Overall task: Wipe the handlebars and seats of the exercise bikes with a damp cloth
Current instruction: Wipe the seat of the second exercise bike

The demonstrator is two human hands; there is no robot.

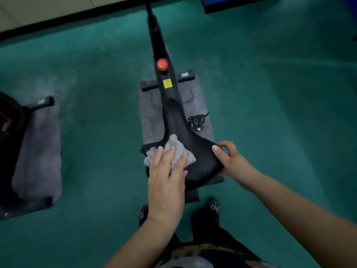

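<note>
A black bike seat (193, 151) fills the middle of the view, its narrow nose pointing away from me. A grey cloth (178, 147) lies on the seat's left rear part. My left hand (167, 175) presses flat on the cloth with straight fingers. My right hand (229, 159) grips the seat's right rear edge, thumb on top and fingers curled under. The bike's black frame (157, 41) runs away from the seat, carrying a red knob (161, 64) and a yellow sticker (167, 83). The handlebars are out of view.
The bike stands on a grey mat (152, 111) on green floor (270, 103), a pedal (197, 122) to the seat's right. A second bike (9, 120) on its own grey mat (38, 151) is at the left edge. My feet (212, 207) stand just behind the seat.
</note>
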